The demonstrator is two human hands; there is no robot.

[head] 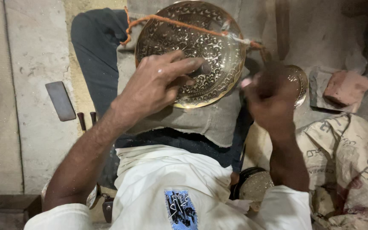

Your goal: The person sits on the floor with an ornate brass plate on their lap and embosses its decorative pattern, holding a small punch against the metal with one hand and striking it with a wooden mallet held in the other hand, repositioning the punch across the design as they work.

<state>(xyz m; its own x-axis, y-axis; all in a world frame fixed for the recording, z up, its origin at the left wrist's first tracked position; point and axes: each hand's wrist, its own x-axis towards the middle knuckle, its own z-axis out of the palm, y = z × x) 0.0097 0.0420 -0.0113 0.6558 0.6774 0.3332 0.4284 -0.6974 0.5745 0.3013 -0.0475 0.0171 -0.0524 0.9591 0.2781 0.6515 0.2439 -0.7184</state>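
A round brass plate with fine engraved patterns lies on a grey cloth over my lap, tied across with an orange cord. My left hand rests on the plate's lower part, fingers pinched on a small dark tool against the metal. My right hand is blurred beside the plate's right edge, closed around something I cannot make out.
A dark flat stone lies on the concrete floor at left, with two tool handles near it. A reddish brick and a printed sack sit at right. Another brass piece shows by my right elbow.
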